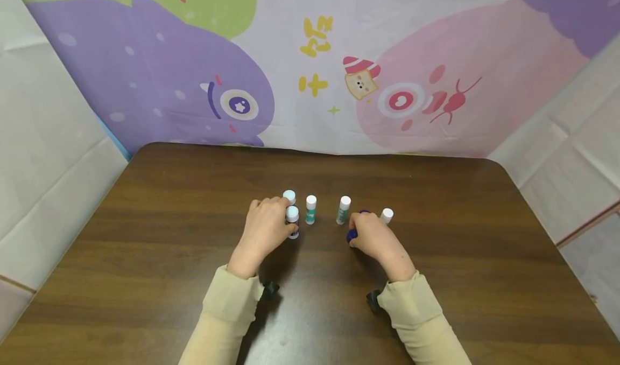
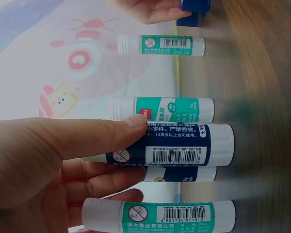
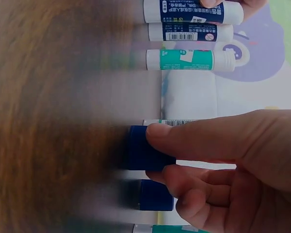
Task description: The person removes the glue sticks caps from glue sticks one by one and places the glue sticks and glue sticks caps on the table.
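Observation:
My left hand (image 1: 265, 224) grips a navy glue stick (image 2: 174, 145) with a white cap, its thumb across the near side. Behind that one stands a second navy glue stick (image 3: 189, 32). A green glue stick (image 2: 167, 217), covered by the left hand in the head view, is upright just beyond its fingers. My right hand (image 1: 375, 236) pinches a short blue cylinder (image 3: 148, 148) low over the table between thumb and fingers. Another short blue cylinder (image 3: 156, 195) is close behind it, partly covered by the fingers.
Between the hands stand two upright green glue sticks (image 1: 311, 210), one nearer each hand. Past the right hand shows the white cap of another glue stick (image 1: 386, 215). The brown wooden table (image 1: 319, 316) meets a cartoon-printed cloth (image 1: 300, 123) at its far edge.

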Available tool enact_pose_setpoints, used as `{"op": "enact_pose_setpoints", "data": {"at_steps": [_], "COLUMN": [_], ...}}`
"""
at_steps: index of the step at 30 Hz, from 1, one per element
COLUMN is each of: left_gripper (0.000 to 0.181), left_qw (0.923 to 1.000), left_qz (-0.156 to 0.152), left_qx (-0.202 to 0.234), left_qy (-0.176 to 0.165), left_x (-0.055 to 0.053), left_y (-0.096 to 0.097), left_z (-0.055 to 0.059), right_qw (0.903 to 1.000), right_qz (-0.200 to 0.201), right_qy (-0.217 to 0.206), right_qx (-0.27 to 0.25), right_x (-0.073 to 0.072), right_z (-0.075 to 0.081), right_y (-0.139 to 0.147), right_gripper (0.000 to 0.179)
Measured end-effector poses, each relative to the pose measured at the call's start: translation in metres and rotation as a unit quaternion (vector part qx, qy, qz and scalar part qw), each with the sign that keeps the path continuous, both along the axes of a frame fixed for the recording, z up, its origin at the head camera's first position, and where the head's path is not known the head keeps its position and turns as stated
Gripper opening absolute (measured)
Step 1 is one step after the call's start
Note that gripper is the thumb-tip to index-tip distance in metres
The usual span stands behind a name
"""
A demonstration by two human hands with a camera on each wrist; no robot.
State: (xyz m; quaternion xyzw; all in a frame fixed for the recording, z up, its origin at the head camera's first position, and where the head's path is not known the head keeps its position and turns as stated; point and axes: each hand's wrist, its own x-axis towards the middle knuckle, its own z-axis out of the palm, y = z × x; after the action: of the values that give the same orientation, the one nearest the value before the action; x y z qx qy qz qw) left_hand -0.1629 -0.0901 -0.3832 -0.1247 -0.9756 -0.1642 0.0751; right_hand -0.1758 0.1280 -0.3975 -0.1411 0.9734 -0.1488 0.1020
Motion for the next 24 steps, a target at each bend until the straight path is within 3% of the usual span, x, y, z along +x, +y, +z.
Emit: {"op": "enact_pose_setpoints", "data": {"at_steps": [18,24], "left_gripper": [0.037,0.037], "left_qw": [0.9997,0.9996], "left_qz": [-0.001,-0.004], "left_qx": [-0.015,-0.011], "left_qy": [0.017,0.027], "left_x": [0.002,0.005], "left_y": [0.0,0.0], "left_z": [0.001,0.007], "right_qw": [0.9999,0.9994], "right_qz": [0.001,-0.007], "right_qy": [-0.007,0.033], "right_qx": [0.014,-0.008], "right_x": [0.006,0.01], "right_z": [0.003,0.013], "right_y": [-0.001,-0.001], "right_gripper": [0.027,0.03]}}
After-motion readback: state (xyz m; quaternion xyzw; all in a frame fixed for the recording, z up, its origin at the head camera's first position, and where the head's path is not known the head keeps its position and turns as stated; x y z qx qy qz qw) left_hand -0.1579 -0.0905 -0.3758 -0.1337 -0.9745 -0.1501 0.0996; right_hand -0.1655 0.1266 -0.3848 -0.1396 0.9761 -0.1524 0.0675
